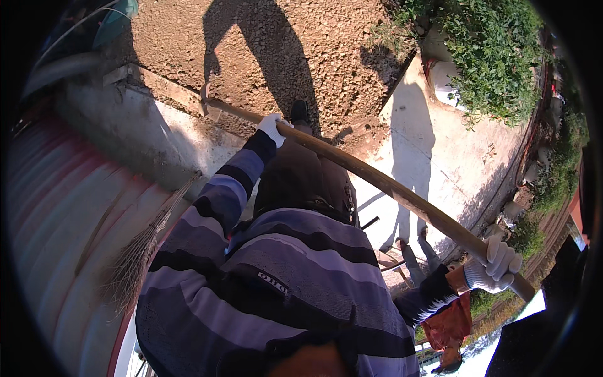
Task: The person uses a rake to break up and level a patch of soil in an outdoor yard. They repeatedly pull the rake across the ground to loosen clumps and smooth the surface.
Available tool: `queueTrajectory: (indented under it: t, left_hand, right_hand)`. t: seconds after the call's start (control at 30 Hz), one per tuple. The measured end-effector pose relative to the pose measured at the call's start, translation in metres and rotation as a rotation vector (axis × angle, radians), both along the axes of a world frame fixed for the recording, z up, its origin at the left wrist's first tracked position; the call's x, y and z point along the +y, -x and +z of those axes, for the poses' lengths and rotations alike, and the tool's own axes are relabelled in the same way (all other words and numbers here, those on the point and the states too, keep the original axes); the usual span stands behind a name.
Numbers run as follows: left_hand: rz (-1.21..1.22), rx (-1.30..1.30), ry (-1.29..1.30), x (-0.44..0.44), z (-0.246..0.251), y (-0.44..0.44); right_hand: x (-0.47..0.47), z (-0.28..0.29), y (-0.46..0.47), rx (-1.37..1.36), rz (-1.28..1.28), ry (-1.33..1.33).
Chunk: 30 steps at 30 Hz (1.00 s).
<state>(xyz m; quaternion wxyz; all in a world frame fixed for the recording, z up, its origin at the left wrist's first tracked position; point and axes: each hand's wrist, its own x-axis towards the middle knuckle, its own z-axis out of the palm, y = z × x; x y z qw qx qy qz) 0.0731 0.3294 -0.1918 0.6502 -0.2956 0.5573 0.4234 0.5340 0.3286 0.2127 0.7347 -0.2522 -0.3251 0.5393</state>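
Observation:
My left hand (272,130), in a white knit glove, is closed around a long wooden handle (362,165) nearer the tool's head. My right hand (492,266), gloved alike, grips the handle close to its butt end at lower right. The handle slants across in front of my legs. At its far end a metal digging-tool head (205,102), like a mattock or pick, is beside a straight pale edging (167,88). Whether it touches the edging I cannot tell. Crumbly, stony ground (339,61) spreads beyond, and one dark shoe (299,111) shows at its border.
A twig broom (141,242) leans along ribbed sheeting (85,202) at left. Pale concrete (464,160) lies at right, beside a leafy bush (494,61). Another person in a red top (450,323) stands at lower right, near my right hand in the picture.

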Motion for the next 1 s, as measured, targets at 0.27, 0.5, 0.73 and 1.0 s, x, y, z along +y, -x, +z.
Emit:
queueTrajectory:
  t: [0.27, 0.5, 0.73, 1.0]
  left_hand:
    - [-0.001, 0.043, -0.275, 0.058, 0.017, 0.054]
    - [-0.113, 0.028, -0.314, 0.013, 0.029, 0.085]
    - [-0.177, 0.038, -0.223, 0.009, 0.018, 0.089]
    - [-0.308, 0.049, -0.151, -0.014, 0.002, 0.127]
  right_hand:
    - [0.011, -0.093, 0.161, -0.254, 0.236, -0.073]
    - [-0.047, -0.095, 0.187, -0.357, 0.297, -0.135]
    - [-0.07, -0.098, 0.186, -0.338, 0.275, -0.023]
    - [-0.116, -0.086, 0.222, -0.333, 0.12, 0.056]
